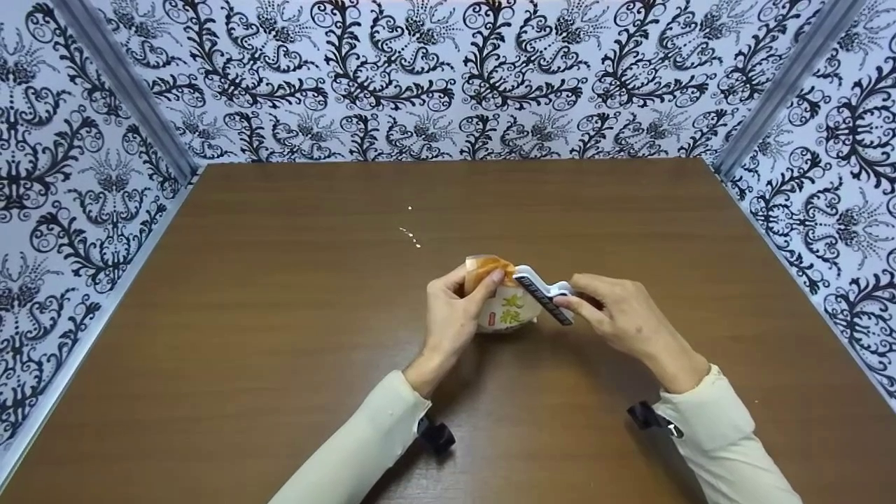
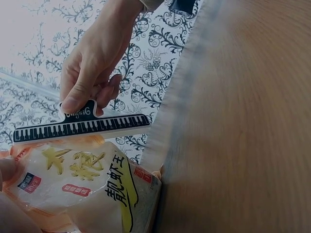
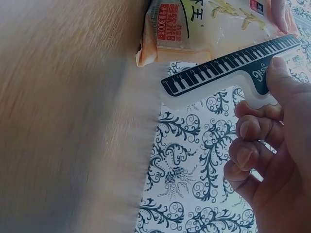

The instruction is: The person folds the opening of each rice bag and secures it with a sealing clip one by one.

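Observation:
A food bag (image 1: 505, 313), orange and clear plastic with yellow lettering, stands on the table in the head view. My left hand (image 1: 453, 308) pinches its gathered orange top between thumb and fingers. A bag clip (image 1: 544, 297), white with a black piano-key face, is in my right hand (image 1: 619, 315), thumb on the handle tab and fingers behind. Its long edge lies along the bag's upper edge in the left wrist view, where the bag (image 2: 87, 179) shows its printed front. From the right wrist, the clip (image 3: 228, 65) slants beside the bag, the other fingers curled below the tab.
Several small pale crumbs (image 1: 410, 236) lie on the brown table (image 1: 280, 315) behind and left of the bag. Black-and-white patterned walls (image 1: 392, 77) enclose the table at the back and sides. A dark wrist camera (image 1: 437, 435) hangs below the left cuff.

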`<state>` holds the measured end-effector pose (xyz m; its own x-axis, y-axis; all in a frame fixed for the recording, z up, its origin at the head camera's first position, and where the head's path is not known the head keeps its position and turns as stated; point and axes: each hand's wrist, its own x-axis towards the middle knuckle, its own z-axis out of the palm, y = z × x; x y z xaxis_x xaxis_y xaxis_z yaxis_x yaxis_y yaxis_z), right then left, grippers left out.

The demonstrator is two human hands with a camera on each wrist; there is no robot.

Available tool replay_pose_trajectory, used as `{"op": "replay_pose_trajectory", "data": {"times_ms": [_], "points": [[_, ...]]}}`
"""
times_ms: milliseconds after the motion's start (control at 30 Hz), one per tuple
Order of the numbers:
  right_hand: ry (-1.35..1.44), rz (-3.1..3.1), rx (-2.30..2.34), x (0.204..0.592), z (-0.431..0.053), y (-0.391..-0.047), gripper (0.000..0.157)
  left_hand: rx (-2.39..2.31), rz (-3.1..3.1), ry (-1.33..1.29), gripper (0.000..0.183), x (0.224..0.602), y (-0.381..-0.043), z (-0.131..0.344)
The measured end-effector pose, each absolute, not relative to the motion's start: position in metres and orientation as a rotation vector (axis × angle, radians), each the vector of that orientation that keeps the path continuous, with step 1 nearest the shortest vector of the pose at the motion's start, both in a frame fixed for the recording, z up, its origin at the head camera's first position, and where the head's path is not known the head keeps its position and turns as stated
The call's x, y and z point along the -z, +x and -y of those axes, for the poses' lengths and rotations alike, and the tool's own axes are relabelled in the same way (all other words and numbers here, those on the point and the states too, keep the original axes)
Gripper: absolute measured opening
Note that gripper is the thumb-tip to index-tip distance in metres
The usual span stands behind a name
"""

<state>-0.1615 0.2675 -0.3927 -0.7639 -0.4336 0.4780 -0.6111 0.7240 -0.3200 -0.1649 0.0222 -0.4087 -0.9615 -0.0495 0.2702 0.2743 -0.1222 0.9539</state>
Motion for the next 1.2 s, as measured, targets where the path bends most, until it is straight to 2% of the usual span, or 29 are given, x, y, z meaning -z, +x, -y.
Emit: {"op": "replay_pose_trajectory", "data": {"times_ms": [1200], "points": [[0.859, 2.473, -0.724, 0.3894, -0.2596, -0.1643, 0.024, 2.191, 1.931, -0.263, 0.019, 0.4087, -0.1644, -0.0224]]}}
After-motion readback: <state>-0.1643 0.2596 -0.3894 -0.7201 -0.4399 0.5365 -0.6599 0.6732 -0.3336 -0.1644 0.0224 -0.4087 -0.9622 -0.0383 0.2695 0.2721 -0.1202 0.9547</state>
